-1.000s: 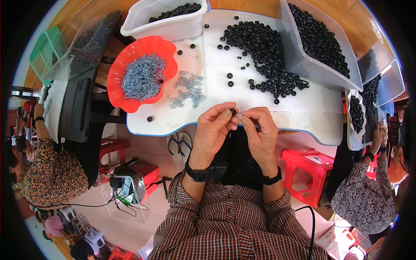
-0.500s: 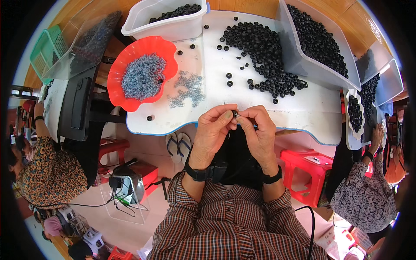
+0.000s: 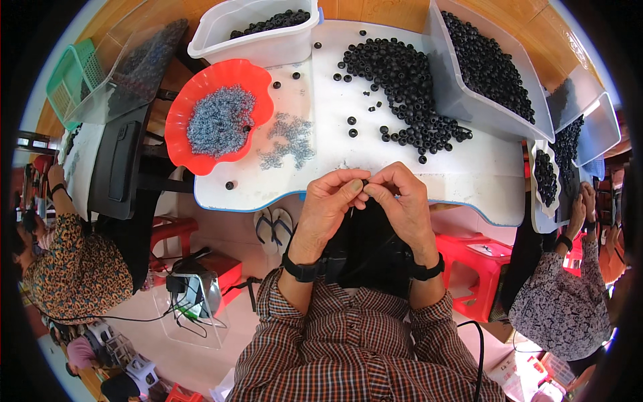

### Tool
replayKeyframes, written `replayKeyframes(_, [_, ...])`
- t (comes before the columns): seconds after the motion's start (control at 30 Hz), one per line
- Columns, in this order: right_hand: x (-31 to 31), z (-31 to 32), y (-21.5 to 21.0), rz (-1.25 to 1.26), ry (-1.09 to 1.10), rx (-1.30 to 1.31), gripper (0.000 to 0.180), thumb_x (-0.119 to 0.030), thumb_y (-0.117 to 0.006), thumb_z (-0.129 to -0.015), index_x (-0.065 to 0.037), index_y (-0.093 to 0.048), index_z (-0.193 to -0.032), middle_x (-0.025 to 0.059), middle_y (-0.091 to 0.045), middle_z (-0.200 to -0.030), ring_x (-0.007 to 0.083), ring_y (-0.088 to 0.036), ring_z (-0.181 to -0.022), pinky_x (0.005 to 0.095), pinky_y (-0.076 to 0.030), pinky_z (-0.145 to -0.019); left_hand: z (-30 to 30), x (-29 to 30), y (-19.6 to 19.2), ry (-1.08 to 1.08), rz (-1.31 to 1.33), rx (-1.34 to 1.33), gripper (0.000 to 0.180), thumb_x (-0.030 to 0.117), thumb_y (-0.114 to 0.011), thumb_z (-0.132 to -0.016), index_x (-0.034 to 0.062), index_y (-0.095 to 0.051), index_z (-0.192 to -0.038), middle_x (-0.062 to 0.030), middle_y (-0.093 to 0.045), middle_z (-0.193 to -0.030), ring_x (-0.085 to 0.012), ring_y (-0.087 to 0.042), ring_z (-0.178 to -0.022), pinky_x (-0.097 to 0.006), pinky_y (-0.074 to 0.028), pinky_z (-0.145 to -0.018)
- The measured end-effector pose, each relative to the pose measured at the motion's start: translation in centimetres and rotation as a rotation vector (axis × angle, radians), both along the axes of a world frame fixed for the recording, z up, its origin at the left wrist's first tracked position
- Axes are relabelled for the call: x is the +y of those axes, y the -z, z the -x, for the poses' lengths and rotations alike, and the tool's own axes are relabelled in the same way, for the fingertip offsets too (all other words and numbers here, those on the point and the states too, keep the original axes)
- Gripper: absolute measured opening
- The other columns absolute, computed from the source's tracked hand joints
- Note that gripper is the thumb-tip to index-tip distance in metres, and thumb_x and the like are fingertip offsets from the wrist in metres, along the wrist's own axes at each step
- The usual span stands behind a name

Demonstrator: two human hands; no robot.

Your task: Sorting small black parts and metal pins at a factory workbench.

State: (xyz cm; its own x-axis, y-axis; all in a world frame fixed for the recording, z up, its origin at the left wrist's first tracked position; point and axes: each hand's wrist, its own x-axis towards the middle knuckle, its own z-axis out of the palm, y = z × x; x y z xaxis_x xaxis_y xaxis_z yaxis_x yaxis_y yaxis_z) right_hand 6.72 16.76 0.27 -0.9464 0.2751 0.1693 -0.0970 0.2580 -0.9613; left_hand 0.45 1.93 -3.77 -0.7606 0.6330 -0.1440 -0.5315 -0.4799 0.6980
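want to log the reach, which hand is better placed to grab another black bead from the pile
Right, probably. The right hand sits directly below the black bead pile; the left hand is nearer the loose grey pieces. Both are pinched together over a tiny part.

— What's the room like?
— A pale tiled floor (image 3: 221,335), daylit, and a white-topped table with a blue edge (image 3: 469,181).
— Other furniture?
— A red plastic stool (image 3: 479,268) on the right and a wooden surface (image 3: 375,10) beyond the table.

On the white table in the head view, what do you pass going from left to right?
Red scalloped plastic bowl of grey bits → loose grey bits → heap of black round beads → clear plastic tub of black beads.
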Motion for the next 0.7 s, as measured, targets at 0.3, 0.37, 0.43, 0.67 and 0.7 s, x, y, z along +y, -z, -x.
replayKeyframes(0.3, [0.2,1.3,-0.3,0.265,-0.074,-0.159,0.007,-0.001,-0.065,-0.088,0.001,-0.058,-0.087,0.0059,-0.067,-0.080,0.0083,-0.062,-0.071,0.0222,-0.050,-0.065,0.6,-0.3,-0.2,0.018,-0.122,-0.131,0.024,0.008,-0.058,-0.095,-0.0044,-0.063,-0.115,-0.0087,-0.066,-0.090,-0.0136,-0.062,-0.076,-0.024,-0.053,-0.068])
replayKeyframes(0.37, [0.4,2.0,-0.2,0.149,0.005,-0.143,0.006,-0.002,-0.065,-0.087,0.000,-0.059,-0.086,0.0067,-0.066,-0.078,0.0113,-0.062,-0.070,0.0248,-0.049,-0.064,0.7,-0.2,-0.3,0.012,-0.156,-0.167,0.025,0.008,-0.058,-0.095,-0.0047,-0.063,-0.116,-0.0087,-0.066,-0.091,-0.0131,-0.062,-0.076,-0.024,-0.053,-0.068])
replayKeyframes(0.43, [0.8,3.3,-0.6,-0.095,0.092,-0.051,0.005,-0.002,-0.065,-0.086,0.000,-0.060,-0.086,0.0077,-0.064,-0.079,0.0158,-0.062,-0.069,0.0277,-0.049,-0.063,0.6,-0.2,-0.6,-0.016,-0.188,-0.244,0.026,0.008,-0.058,-0.095,-0.0053,-0.062,-0.116,-0.0090,-0.065,-0.094,-0.0123,-0.060,-0.077,-0.023,-0.052,-0.069])
replayKeyframes(0.67, [2.7,8.5,-0.2,-0.826,0.270,0.144,0.007,-0.006,-0.064,-0.085,-0.004,-0.065,-0.092,0.0103,-0.059,-0.089,0.0305,-0.062,-0.077,0.0397,-0.050,-0.064,0.9,-0.5,-0.9,-0.053,-0.260,-0.301,0.027,0.008,-0.057,-0.096,-0.0055,-0.061,-0.118,-0.0101,-0.065,-0.094,-0.0126,-0.062,-0.076,-0.024,-0.054,-0.070])
replayKeyframes(0.7, [2.7,8.9,-0.1,-0.894,0.283,0.094,0.008,-0.007,-0.064,-0.085,-0.004,-0.065,-0.092,0.0098,-0.058,-0.090,0.0296,-0.062,-0.079,0.0397,-0.050,-0.065,0.9,-0.5,-0.7,-0.041,-0.278,-0.307,0.027,0.009,-0.057,-0.096,-0.0055,-0.060,-0.118,-0.0100,-0.065,-0.095,-0.0126,-0.062,-0.077,-0.024,-0.055,-0.070])
